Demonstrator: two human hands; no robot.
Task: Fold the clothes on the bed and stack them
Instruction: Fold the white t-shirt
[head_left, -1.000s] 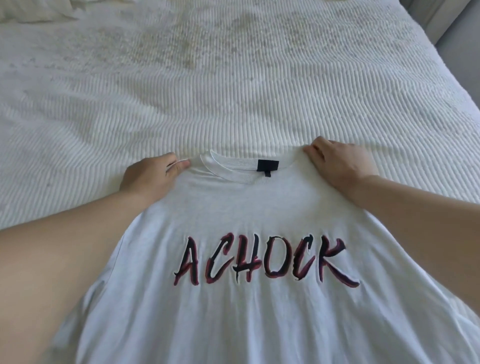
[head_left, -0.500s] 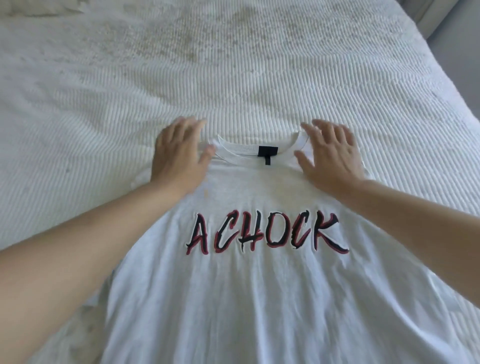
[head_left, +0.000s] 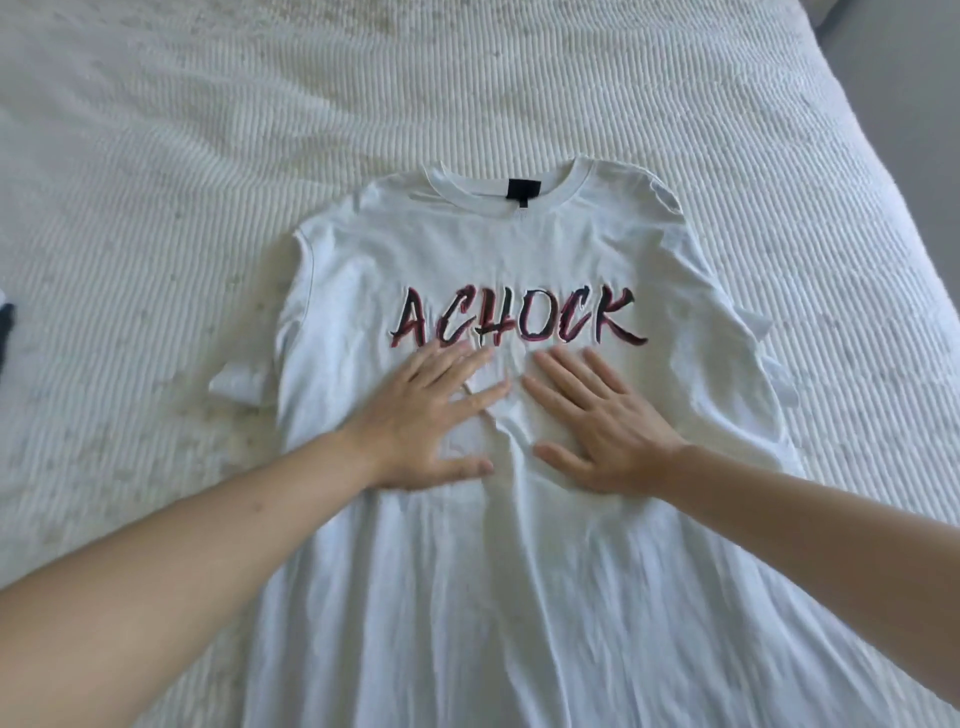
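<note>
I am looking down at a white T-shirt (head_left: 519, 571) lying front side up on the bed (head_left: 208, 130), which is wearing a white ribbed cover. The shirt is spreading from its collar (head_left: 511, 195), at the end farthest from me, down toward me and out of the bottom of the view. A small black label (head_left: 521, 189) is sitting inside the collar. Below the collar, across the chest, the lettering (head_left: 517, 323) is reading "ACHOCK" in black and red.

I am pressing my left hand (head_left: 423, 421) flat on the shirt just below the lettering, fingers straight and spread, fingertips reaching the bottom edge of the letters, thumb lying out toward the other hand. It is gripping nothing. My right hand (head_left: 605, 428) is lying flat just beside it on the same patch of cloth, fingers straight and fanned too, holding nothing. The two hands are sitting close together without touching, and a few creases are bunching in the cloth between them.

To the left of the lettering, the shirt's short sleeve (head_left: 241, 382) is sticking out onto the cover. At the far left edge of the view, well apart from the shirt, a dark item (head_left: 5, 332) is showing only a sliver; I cannot tell what it is.
</note>
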